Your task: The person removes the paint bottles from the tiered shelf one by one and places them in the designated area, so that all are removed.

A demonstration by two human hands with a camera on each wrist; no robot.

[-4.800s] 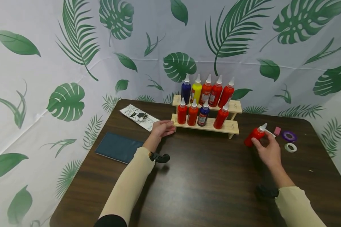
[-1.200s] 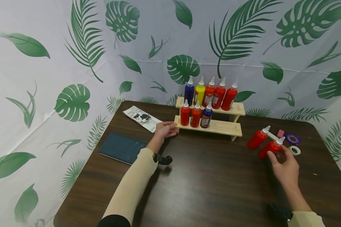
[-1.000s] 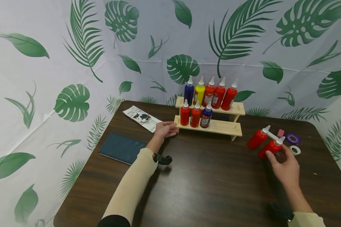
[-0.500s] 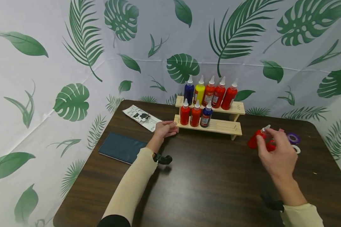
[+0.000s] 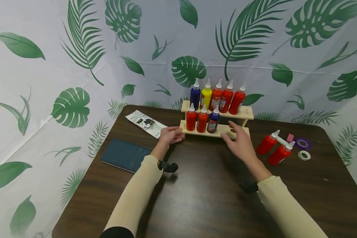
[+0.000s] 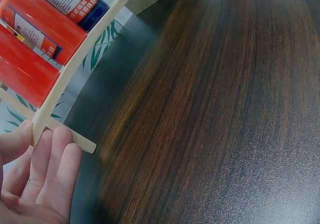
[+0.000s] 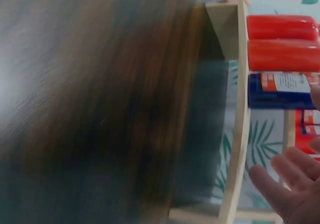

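My left hand [image 5: 169,136] pinches the left end of a two-tier wooden rack [image 5: 246,112], thumb on top and fingers underneath, as the left wrist view shows. On its lower shelf stand two red squeeze bottles [image 5: 202,121] and a dark blue squeeze bottle [image 5: 213,122], all with white nozzle caps. My right hand [image 5: 241,145] holds nothing and reaches over the bare right part of that shelf, fingers spread. In the right wrist view its fingers are close to the blue bottle [image 7: 280,92]. The upper shelf carries another blue bottle [image 5: 195,96], a yellow bottle [image 5: 206,97] and three red ones.
Two red bottles [image 5: 279,155] stand on the table right of the rack. Behind them lie a pink block [image 5: 290,137], a purple tape roll [image 5: 302,143] and a white tape roll [image 5: 304,155]. Left are a dark blue notebook [image 5: 126,154] and a printed white packet [image 5: 145,123].
My right hand took a red bottle from the lower shelf, set it beside the other one on the right, let go and moved left to the rack. My left hand stayed on the rack.
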